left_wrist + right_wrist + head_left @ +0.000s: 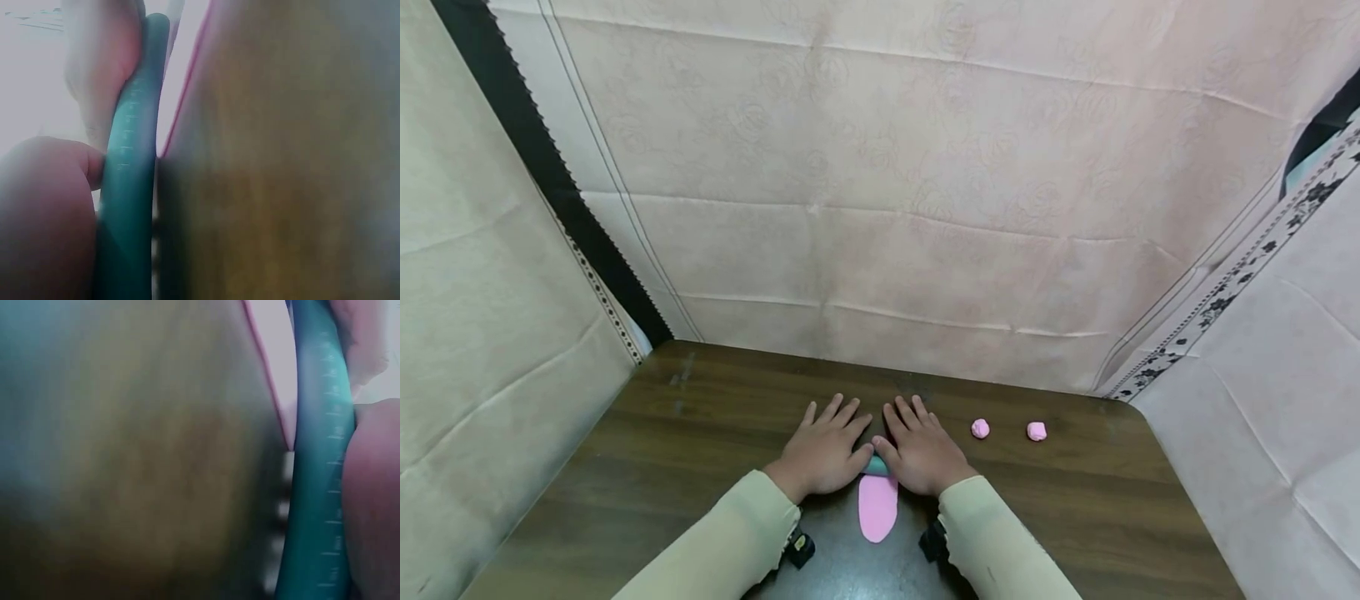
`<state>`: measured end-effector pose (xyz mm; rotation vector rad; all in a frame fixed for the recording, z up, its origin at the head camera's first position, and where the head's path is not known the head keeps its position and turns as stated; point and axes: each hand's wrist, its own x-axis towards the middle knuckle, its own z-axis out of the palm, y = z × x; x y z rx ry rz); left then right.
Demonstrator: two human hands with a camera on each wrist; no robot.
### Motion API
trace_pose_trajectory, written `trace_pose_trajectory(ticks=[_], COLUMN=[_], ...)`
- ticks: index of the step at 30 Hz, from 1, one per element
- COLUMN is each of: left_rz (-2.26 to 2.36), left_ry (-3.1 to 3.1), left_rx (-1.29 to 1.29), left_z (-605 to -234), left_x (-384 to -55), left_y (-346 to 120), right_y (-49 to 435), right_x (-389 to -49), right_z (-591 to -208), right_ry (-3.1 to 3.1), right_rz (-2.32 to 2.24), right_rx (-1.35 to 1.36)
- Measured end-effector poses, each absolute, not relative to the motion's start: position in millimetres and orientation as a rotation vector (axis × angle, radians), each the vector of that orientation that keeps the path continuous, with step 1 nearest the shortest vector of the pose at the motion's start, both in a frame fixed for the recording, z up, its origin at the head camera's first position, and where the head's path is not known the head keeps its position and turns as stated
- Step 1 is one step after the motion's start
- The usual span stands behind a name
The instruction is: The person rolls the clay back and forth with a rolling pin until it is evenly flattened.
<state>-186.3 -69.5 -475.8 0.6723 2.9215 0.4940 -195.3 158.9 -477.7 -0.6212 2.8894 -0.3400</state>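
pressing unevenly looked like the main risk: both palms sat on one short teal roller [876, 465] with only a small bit of it showing between them, so more weight on one side could, i judged, thin the pink dough strip [877, 506] lopsidedly or tear its edge, and soft dough might cling to the roller and lift off the bench [700, 433]. the left hand [823, 454] and the right hand [922, 454] lay side by side at the lower middle of the head view, fingers straight and spread, flat on top of the roller rather than wrapped around it. the wrist views, blurred and very close, showed the roller with ruler-like marks [128, 206] against skin. the flattened strip lay just below the hands, toward the bottom edge of the frame. two small pink dough balls [981, 428] [1037, 431] sat apart to the right.
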Motion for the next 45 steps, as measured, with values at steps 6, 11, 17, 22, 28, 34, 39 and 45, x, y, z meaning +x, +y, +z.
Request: trace_pose_trajectory(ticks=[6, 11, 17, 22, 28, 34, 39, 45], left_rz=[0.509, 0.499, 0.464, 0.480, 0.572, 0.763, 0.922, 1.007], left_ry=[2.915, 2.924, 2.948, 2.978, 3.019, 2.936, 2.695, 2.590], left_rx=[0.633, 0.596, 0.571, 0.528, 0.577, 0.653, 0.733, 0.821], left_z=[-475, -474, -471, -469, -473, -469, -465, -470], left_x=[-204, -217, -229, -232, -230, -218, -213, -209], left_y=[-68, -64, -59, -56, -57, -74, -98, -117], right_y=[157, 155, 157, 158, 159, 153, 148, 149], right_x=[-212, -222, -231, -236, -238, -234, -232, -234], right_z=[-476, -473, -470, -469, -474, -474, -468, -467], right_ry=[2.934, 2.962, 2.987, 2.989, 2.983, 2.965, 2.954, 2.959], right_rz=[-0.267, -0.225, -0.206, -0.221, -0.204, -0.226, -0.220, -0.254], right_rx=[-0.602, -0.571, -0.530, -0.511, -0.512, -0.520, -0.543, -0.596])
